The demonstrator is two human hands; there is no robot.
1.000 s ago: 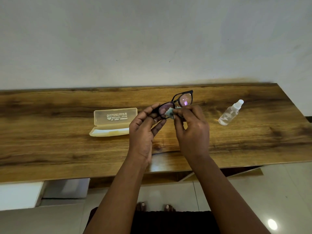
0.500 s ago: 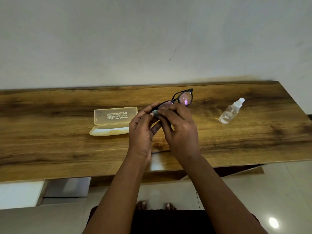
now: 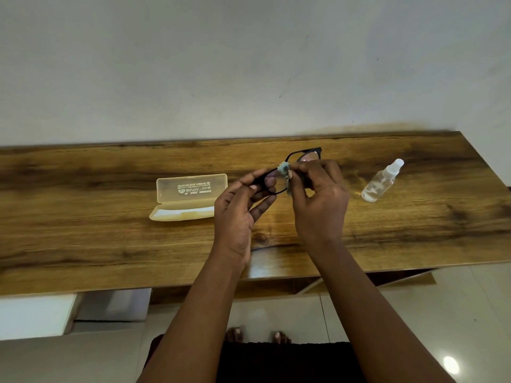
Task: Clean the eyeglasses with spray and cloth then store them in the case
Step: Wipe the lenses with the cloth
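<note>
Black-framed eyeglasses (image 3: 304, 153) are held above the wooden table (image 3: 83, 239). My left hand (image 3: 240, 211) pinches the left end of the frame. My right hand (image 3: 318, 200) presses a small pale blue-green cloth (image 3: 284, 170) against the frame near the bridge; much of the cloth is hidden under the fingers. The right lens pokes out above my right hand. An open translucent yellow case (image 3: 190, 196) lies on the table to the left of my hands. A clear spray bottle (image 3: 383, 181) with a white cap lies tilted on the table to the right.
The table runs along a plain white wall (image 3: 249, 64). Its front edge is close to my body, and its right end is just beyond the bottle. Below are a tiled floor, my feet (image 3: 257, 335) and a white block at lower left.
My right hand with the cloth has slid from the left lens rightward toward the bridge. The left hand keeps its hold on the frame. Case and bottle have not moved.
</note>
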